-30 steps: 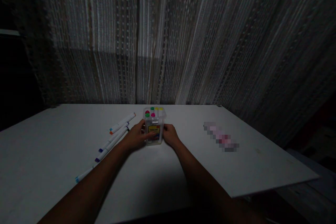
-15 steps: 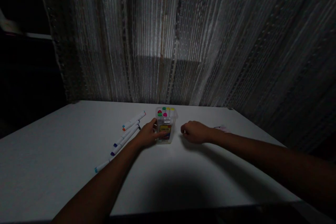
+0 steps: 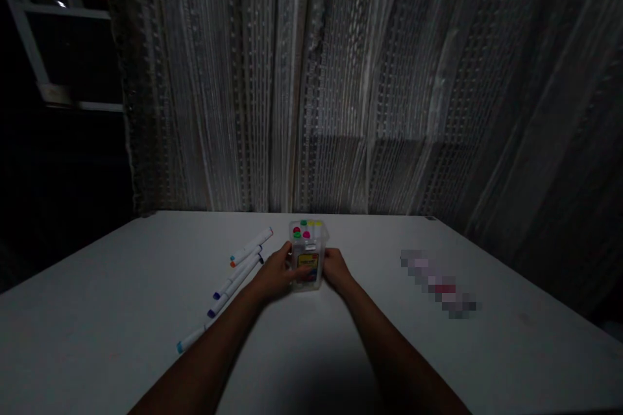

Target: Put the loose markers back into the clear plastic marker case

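Note:
A clear plastic marker case (image 3: 316, 248) stands upright on the white table, with a yellow label on its front. Inside it, several markers show green, red, pink and yellow ends. My left hand (image 3: 277, 274) grips the case from the left, its thumb across the label and its fingers along the side. Against the right side of the case is my right hand (image 3: 337, 267), curled round the edge, its fingertips hidden. Left of my left hand lie several loose white markers (image 3: 235, 285) with blue, purple and orange ends.
On the right of the white table (image 3: 379, 311) lies a pixelated, blurred item (image 3: 440, 285). A grey striped curtain (image 3: 311, 78) hangs behind the far edge. At the upper left a window frame (image 3: 68, 11) shows in the dark.
My right hand has moved left from the bare tabletop to the right side of the case. My left hand keeps its hold. The camera view has tilted up a little.

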`<state>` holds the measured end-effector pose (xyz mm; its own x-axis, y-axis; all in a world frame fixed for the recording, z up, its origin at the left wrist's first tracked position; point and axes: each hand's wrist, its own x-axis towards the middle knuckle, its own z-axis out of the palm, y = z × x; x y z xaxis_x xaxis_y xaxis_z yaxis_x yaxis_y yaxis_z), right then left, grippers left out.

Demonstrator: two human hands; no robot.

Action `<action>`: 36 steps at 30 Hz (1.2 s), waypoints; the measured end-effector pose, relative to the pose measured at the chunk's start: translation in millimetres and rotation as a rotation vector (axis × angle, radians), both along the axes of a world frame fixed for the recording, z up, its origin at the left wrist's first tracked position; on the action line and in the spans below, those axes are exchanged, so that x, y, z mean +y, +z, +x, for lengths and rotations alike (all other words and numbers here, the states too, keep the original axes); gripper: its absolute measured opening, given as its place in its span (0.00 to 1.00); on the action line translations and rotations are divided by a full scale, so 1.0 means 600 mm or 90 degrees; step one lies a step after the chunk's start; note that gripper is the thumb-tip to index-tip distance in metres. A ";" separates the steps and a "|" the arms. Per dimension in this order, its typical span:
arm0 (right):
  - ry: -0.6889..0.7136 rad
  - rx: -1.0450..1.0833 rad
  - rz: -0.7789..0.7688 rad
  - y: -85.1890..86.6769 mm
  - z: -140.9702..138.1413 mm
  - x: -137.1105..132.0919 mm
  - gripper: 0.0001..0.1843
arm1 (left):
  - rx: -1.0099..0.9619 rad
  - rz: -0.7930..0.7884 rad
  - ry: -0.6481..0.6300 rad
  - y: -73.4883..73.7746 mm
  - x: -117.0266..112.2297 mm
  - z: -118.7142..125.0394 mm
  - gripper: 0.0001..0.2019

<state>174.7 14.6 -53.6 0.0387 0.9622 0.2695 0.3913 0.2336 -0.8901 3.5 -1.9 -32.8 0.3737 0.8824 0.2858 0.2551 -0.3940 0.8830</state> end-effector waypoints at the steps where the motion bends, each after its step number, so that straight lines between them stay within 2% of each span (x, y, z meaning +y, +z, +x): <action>1: 0.002 0.001 0.009 -0.003 0.000 -0.004 0.11 | -0.007 -0.009 -0.007 -0.001 0.000 0.001 0.28; 7: 0.022 -0.010 0.020 -0.005 0.010 -0.021 0.15 | -0.031 -0.027 -0.016 -0.004 0.000 0.002 0.29; 20: -0.001 -0.046 0.028 -0.007 0.008 -0.020 0.15 | -0.069 -0.026 -0.076 0.000 -0.003 0.002 0.28; 29: 0.008 -0.016 0.029 -0.016 0.009 -0.015 0.14 | -0.073 -0.033 -0.062 -0.009 0.006 0.002 0.28; 36: 0.019 -0.005 0.033 -0.020 0.010 -0.013 0.15 | -0.067 -0.032 -0.074 -0.006 0.003 0.002 0.28</action>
<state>180.9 6.6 -65.6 0.0076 0.9479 0.3185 0.3902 0.2904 -0.8737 4.7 0.1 -36.3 0.4439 0.8495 0.2851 0.1161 -0.3700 0.9217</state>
